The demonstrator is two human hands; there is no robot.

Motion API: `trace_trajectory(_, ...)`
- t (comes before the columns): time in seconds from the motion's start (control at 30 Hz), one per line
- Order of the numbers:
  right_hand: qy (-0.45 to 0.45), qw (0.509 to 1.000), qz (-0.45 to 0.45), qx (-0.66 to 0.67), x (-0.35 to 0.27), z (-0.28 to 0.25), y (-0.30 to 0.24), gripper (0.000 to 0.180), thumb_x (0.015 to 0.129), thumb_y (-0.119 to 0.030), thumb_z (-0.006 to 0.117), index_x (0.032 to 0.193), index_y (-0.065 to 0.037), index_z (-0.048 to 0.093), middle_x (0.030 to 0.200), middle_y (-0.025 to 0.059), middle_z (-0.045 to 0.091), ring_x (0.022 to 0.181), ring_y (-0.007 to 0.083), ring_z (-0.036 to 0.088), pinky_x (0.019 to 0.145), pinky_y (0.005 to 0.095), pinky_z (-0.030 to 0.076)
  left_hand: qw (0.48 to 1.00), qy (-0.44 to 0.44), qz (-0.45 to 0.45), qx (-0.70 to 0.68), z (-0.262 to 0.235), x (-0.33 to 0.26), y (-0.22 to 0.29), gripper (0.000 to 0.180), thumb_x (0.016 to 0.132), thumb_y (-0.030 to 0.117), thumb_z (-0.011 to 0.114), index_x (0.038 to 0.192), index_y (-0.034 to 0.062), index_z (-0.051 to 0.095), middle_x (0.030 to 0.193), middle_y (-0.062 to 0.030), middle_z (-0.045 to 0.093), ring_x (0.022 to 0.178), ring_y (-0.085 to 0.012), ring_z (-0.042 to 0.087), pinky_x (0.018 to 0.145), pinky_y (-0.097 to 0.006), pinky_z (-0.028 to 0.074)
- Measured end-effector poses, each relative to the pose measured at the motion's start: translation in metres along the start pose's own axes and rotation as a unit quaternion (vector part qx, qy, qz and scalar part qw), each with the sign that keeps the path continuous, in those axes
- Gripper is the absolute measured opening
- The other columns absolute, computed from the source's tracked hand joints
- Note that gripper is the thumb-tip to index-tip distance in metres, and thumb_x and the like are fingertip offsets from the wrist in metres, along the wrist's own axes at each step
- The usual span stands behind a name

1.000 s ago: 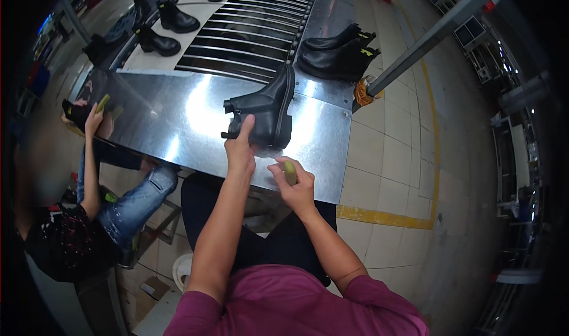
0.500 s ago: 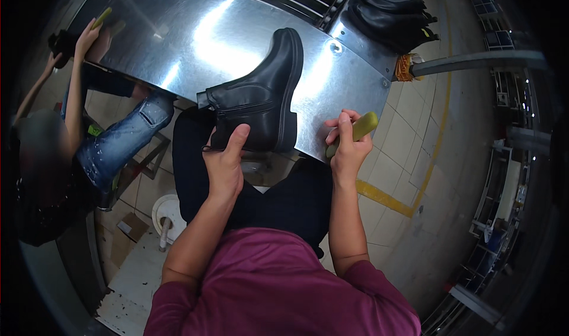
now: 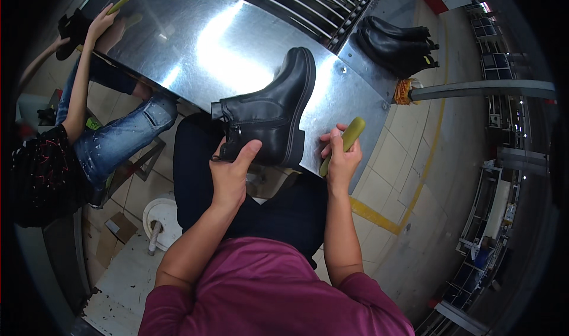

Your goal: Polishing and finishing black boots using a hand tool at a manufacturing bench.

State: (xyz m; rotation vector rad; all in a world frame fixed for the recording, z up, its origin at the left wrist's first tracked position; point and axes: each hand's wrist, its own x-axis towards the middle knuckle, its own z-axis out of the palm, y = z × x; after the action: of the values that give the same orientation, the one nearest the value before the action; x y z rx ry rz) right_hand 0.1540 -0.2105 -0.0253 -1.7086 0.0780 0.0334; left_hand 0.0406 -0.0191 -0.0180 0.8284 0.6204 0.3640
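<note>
A black leather ankle boot [image 3: 269,108] with a side zip lies tilted over the near edge of the metal table, toe pointing away. My left hand [image 3: 230,176] is closed around its upper near the heel, thumb on the near side; the fingers behind are mostly hidden. To the right of the boot, my right hand [image 3: 342,164] grips a long olive-green bar [image 3: 354,132] with rounded ends. The bar stays apart from the boot, and its lower part is partly covered by my fingers.
The shiny metal table [image 3: 178,45] spans the front, with a slatted rack [image 3: 302,4] beyond. More black boots [image 3: 394,45] rest at the far right, near a metal rail [image 3: 474,89]. At left, a co-worker's hand [image 3: 102,23] holds a similar green bar [image 3: 120,4].
The view has shifted a little. My right hand with the green bar has come slightly left, closer to the boot. My left hand keeps its hold on the boot.
</note>
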Motion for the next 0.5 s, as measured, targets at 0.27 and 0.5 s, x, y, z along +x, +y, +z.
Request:
trace_trajectory(0.27, 0.009, 1.0, 0.01, -0.009, 0.001, -0.002, 0.003, 0.028, 0.1, -0.017, 0.066, 0.119, 0.004, 0.06, 0.083, 0.0103, 0.071, 0.058, 0.0072, 0.055, 0.055, 0.0224, 0.045, 0.96, 0.018, 0.09, 0.266, -0.058, -0.023, 0.059, 0.042, 0.082, 0.009, 0.087, 0.118, -0.0027, 0.069, 0.106, -0.0061, 0.074, 0.093, -0.0137, 0.068, 0.088, -0.03, 0.054)
trace_trajectory(0.5, 0.025, 0.999, 0.016, -0.017, 0.008, 0.004, -0.008, 0.031, 0.098, -0.02, 0.068, 0.121, 0.001, 0.063, 0.079, 0.0047, 0.07, 0.057, 0.0055, 0.055, 0.056, 0.0224, 0.045, 0.747, -0.086, 0.307, 0.584, -0.122, -0.037, 0.092, 0.059, 0.068, 0.007, 0.093, 0.119, -0.0045, 0.068, 0.109, -0.0189, 0.075, 0.094, -0.0311, 0.076, 0.087, -0.037, 0.058)
